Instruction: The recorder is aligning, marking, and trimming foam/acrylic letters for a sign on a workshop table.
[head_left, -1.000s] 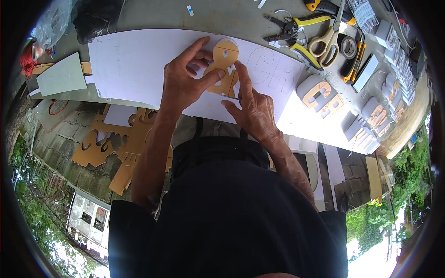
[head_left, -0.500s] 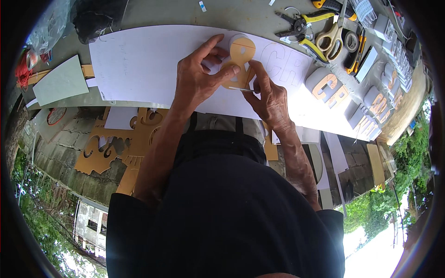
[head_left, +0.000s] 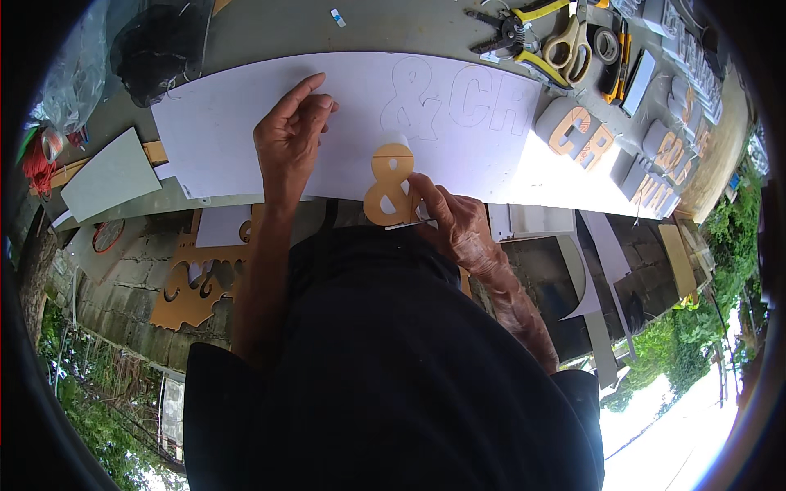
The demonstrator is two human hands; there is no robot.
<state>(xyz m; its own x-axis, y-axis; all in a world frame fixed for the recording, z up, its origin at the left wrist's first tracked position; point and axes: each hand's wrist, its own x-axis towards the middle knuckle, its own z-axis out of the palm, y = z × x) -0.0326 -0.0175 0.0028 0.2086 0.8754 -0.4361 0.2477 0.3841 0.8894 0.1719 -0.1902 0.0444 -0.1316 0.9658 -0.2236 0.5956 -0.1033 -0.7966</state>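
Note:
My right hand (head_left: 460,227) grips a gold ampersand-shaped cutout (head_left: 383,204) by its right side, near the front edge of a long white sheet (head_left: 217,135). A thin pale stick (head_left: 409,224), perhaps a pencil or scriber, pokes out from the same hand under the cutout. Behind it, drawn outlines show on the sheet: an ampersand (head_left: 412,102) and letter shapes (head_left: 483,102) beside it. Over the left part of the sheet my left hand (head_left: 293,135) is raised and holds nothing, its index finger and thumb extended and the others curled.
Pliers (head_left: 512,34), scissors (head_left: 569,49), a tape roll (head_left: 605,46) and a cutter knife (head_left: 618,69) lie at the back right. Thick cut letters (head_left: 577,135) stand on the right. A grey-green board (head_left: 110,176) and black plastic bag (head_left: 160,49) are left; gold offcuts (head_left: 192,286) hang below.
My left hand has let go of the cutout and moved left. My right hand has drawn the cutout toward me, off the sheet's outlines, uncovering the drawn ampersand.

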